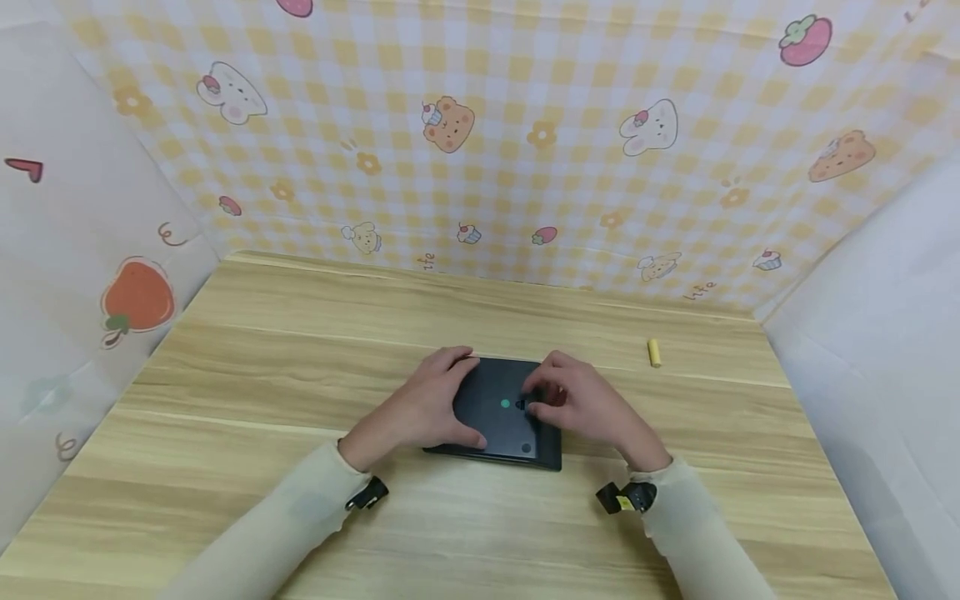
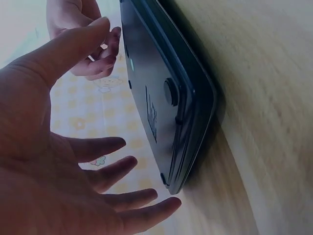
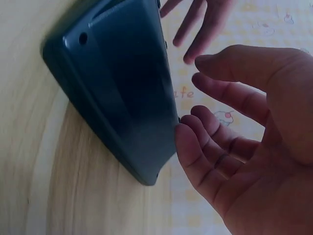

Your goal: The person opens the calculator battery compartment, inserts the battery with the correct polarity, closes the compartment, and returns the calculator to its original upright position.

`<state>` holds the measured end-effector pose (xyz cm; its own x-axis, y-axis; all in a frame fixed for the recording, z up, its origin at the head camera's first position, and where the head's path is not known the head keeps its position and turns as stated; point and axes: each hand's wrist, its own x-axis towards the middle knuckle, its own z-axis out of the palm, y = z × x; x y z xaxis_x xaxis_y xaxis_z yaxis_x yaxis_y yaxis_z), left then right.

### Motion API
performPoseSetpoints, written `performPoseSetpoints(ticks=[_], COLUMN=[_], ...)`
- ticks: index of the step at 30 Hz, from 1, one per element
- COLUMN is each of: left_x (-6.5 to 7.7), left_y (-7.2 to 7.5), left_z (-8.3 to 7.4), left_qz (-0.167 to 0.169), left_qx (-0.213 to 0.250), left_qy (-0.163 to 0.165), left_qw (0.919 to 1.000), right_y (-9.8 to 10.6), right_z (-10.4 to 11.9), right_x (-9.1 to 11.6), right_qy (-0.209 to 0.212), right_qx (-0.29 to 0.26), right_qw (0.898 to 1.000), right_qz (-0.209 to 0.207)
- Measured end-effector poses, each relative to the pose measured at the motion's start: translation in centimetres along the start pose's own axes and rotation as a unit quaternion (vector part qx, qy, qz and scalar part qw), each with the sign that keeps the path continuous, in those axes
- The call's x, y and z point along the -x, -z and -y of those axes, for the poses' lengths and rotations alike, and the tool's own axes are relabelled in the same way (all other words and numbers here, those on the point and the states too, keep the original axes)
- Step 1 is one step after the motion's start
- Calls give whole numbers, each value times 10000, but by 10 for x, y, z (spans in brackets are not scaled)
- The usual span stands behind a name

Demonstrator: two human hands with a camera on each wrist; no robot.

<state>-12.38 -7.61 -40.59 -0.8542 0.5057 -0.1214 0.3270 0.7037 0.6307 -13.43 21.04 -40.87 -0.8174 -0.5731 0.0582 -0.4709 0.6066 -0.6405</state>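
A dark, wedge-shaped calculator [image 1: 491,425] lies underside up on the table, with its keys hidden. A green dot [image 1: 506,403] and a small dark notch [image 1: 521,405] mark its back. My left hand [image 1: 435,404] spans its left part, thumb over the near side and fingers by the far edge; the left wrist view shows these fingers spread and loosely straight. My right hand [image 1: 585,402] is over the right part, fingertips close to the notch. In the right wrist view, its fingers are loosely bent, with nothing seen between thumb and index finger.
A small yellow cylinder [image 1: 654,352], like a battery, lies on the wooden table [image 1: 337,333] to the right, beyond the right hand. A yellow checked cloth [image 1: 495,167] hangs behind the table, and pale cloths [image 1: 885,333] flank it.
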Motion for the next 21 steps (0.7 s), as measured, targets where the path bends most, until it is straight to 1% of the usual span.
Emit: performPoseSetpoints(ticks=[4,9,14,21], left_x=[-3,-5,-6,-7], left_y=[-3,-7,-10,-13], left_z=[0,2,2,3], left_qz=[151,214,217,187], left_qx=[-98,-117,-74,-186], left_qy=[-70,-96,-76,-74], left_qw=[9998,9997,9997,9996], right_y=[-5,-9,-11,-15], right_z=[3,5,5,4], right_x=[-3,-6,-7,-8], right_qy=[64,107,97,18], right_qx=[83,177,182,271], right_qw=[9998,9996,9996,9995], right_qz=[139,195,192,162])
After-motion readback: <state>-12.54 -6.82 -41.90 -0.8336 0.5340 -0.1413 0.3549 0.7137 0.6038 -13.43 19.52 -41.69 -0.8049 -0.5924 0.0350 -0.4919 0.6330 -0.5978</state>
